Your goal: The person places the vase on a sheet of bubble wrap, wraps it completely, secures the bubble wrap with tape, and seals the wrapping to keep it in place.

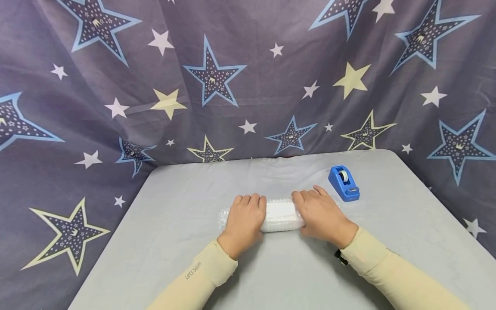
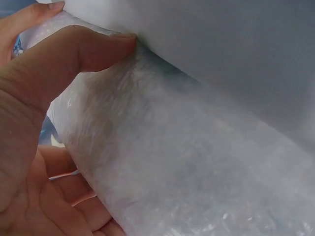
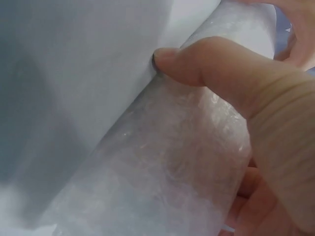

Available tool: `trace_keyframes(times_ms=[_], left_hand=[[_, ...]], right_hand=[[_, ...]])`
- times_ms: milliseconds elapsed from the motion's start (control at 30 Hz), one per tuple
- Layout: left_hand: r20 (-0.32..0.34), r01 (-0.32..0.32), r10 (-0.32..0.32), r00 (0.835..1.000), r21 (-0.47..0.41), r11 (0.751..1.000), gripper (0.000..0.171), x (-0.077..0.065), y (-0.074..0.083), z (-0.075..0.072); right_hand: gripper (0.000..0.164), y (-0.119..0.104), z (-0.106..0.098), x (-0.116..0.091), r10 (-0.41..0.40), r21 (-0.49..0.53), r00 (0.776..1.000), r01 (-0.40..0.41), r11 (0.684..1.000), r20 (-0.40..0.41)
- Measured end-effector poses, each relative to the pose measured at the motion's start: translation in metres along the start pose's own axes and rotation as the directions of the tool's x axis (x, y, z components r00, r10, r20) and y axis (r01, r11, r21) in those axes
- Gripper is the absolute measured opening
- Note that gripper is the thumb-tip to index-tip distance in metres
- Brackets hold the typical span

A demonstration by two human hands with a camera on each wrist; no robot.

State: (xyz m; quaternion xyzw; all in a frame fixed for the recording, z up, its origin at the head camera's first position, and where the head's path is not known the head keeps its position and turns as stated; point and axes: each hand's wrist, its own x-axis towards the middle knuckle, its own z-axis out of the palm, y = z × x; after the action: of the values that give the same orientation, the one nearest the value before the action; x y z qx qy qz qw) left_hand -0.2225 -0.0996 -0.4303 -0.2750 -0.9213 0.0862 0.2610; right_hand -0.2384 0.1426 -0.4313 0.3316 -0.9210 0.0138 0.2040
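A bubble-wrap roll [image 1: 281, 220] lies on the grey counter [image 1: 166, 215], its length running left to right. The left hand [image 1: 245, 218] grips it toward its left end, the right hand [image 1: 322, 215] toward its right, fingers curled over.

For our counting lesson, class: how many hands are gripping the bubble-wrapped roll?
2: the left hand is near the left end of the bubble-wrapped roll, the right hand near its right end.
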Motion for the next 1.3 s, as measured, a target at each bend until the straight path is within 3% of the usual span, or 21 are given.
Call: trace_keyframes(times_ms=[700,1300], left_hand=[[0.043,0.008,-0.008,0.999,-0.005,1.000,0.063,0.006,-0.006,0.004],[0.045,0.020,-0.019,0.999,-0.012,1.000,0.062,0.013,-0.006,0.012]], right_hand=[[0.070,0.008,0.006,0.008,-0.012,0.105,1.000,0.013,0.994,-0.011],[0.069,0.009,0.007,0.011,0.030,0.095,0.999,-0.033,0.995,0.024]])
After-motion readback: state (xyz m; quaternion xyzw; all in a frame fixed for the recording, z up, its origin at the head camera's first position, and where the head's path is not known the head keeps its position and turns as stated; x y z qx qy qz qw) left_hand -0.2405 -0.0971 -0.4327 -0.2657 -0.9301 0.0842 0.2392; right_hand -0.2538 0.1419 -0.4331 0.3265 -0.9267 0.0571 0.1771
